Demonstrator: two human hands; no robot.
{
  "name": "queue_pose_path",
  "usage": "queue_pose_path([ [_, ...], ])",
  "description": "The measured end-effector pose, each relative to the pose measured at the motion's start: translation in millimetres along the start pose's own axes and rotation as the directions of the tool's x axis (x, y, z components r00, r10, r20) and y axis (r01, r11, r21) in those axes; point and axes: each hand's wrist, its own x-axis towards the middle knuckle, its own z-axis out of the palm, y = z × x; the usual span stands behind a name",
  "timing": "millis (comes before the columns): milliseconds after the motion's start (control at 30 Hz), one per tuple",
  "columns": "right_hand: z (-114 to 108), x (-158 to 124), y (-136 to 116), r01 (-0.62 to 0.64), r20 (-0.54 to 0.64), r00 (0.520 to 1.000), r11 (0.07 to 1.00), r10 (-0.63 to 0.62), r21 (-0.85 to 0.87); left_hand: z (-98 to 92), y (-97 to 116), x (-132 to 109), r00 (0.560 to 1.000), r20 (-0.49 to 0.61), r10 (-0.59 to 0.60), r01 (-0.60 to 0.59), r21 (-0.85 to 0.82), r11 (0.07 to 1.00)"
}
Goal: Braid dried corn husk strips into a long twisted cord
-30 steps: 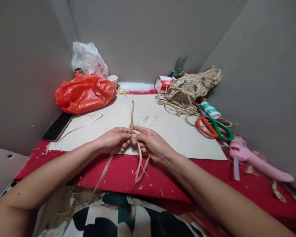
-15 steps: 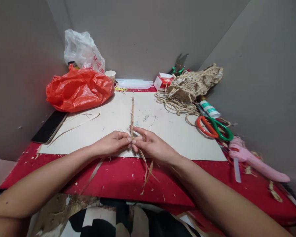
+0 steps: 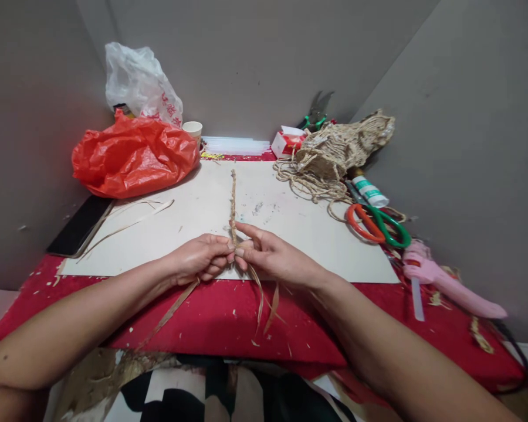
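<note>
A thin braid of straw-coloured fibre point(image 3: 233, 196) stands out away from me over the white board point(image 3: 193, 217). My left hand point(image 3: 205, 257) pinches its near end between thumb and fingers. Right beside it, my right hand point(image 3: 266, 253) grips the same end, its thumb nearly touching the left thumb and its index finger stretched along the braid. Loose fibre strands point(image 3: 259, 299) hang below my right hand, and another flat strand point(image 3: 173, 310) trails down from my left. The exact crossing of the strands is hidden by my fingers.
On the left are a red plastic bag point(image 3: 136, 158), a phone point(image 3: 79, 228) and loose strips point(image 3: 132, 225). A paper cup point(image 3: 192, 130) stands behind. To the right lie a woven rope piece point(image 3: 343, 146), scissors point(image 3: 378, 225) and a pink glue gun point(image 3: 453, 284). Red cloth point(image 3: 193, 334) covers the table.
The view has shifted slightly, moving everything a little left. Both hands keep their pinch on the braid. The strand below my left hand now hangs more plainly in sight.
</note>
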Motion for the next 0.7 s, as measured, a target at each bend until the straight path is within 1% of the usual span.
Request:
queue_pose_path([
  [133, 0, -1, -2, -0.019, 0.007, 1.000, 1.000, 0.019, 0.010, 5.0, 1, 1, 0.997, -0.068, 0.047, -0.044, 0.051, 0.998],
  [267, -1, -1, -5, -0.066, 0.044, 0.997, 0.996, 0.063, 0.054, 6.3, -1, 2, 0.992, -0.096, 0.078, -0.070, 0.089, 0.994],
  [400, -6, 1, -7, -0.027, 0.010, 1.000, 0.999, 0.027, 0.027, 5.7, -5, 2, 0.988, -0.123, 0.092, -0.085, 0.067, 0.994],
  [467, -8, 1, -6, -0.005, 0.009, 1.000, 0.999, 0.005, -0.048, 5.8, -6, 2, 0.986, -0.132, 0.100, -0.094, 0.051, 0.994],
  [567, -11, -1, -5, -0.024, 0.005, 1.000, 0.973, 0.026, -0.228, 5.7, -6, 1, 0.982, -0.148, 0.116, -0.106, 0.072, 0.992],
  [633, -11, -2, -6, -0.046, -0.043, 0.999, 0.928, 0.032, -0.369, 4.9, -6, 1, 0.977, -0.159, 0.142, -0.119, 0.147, 0.982],
  [700, -10, -3, -8, -0.051, -0.095, 0.995, 0.868, 0.004, -0.494, 3.9, -6, 1, 0.970, -0.164, 0.179, -0.134, 0.256, 0.958],
])
